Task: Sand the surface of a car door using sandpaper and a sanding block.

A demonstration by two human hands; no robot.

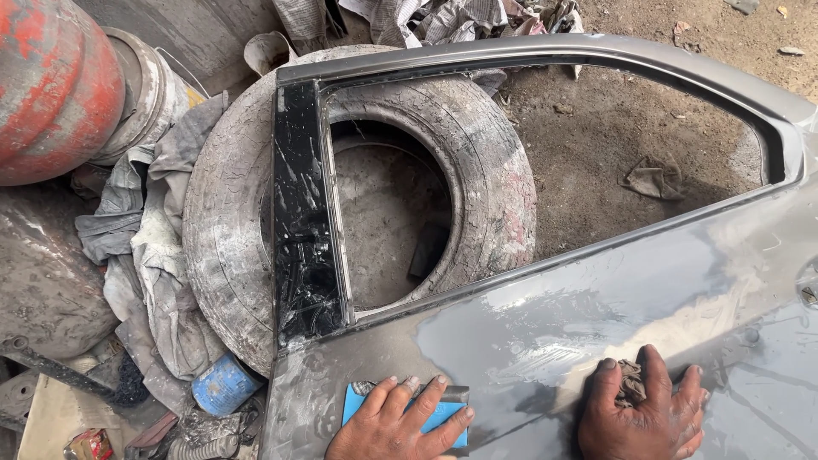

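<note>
Under your palms lies a grey car door (596, 307), flat with its outer skin facing up, and the window frame end rests on a worn tyre (230, 221) so the panel sits off the dirt ground (613, 136) at a height you can lean on. Your left hand (396, 426) presses a blue sanding block (354, 405) flat against the door near its lower edge; the fingers (426, 405) are spread over the block's top, which looks meant to keep its face even on the metal. Your right hand (643, 422) rests further along the panel, fingers fanned out and pressing a small crumpled rag (630, 383) under them, a grip that suits wiping or steadying the door. The skin between and above your hands shows pale, dull, rubbed patches beside glossier wet-looking streaks. The black pillar (302, 221) of the frame crosses the tyre's opening. To the left, a red cylinder (51, 85) lies on its side, grey cloths (153, 255) are heaped against the tyre, and a small blue can (223, 385) lies just beside the door's corner.
</note>
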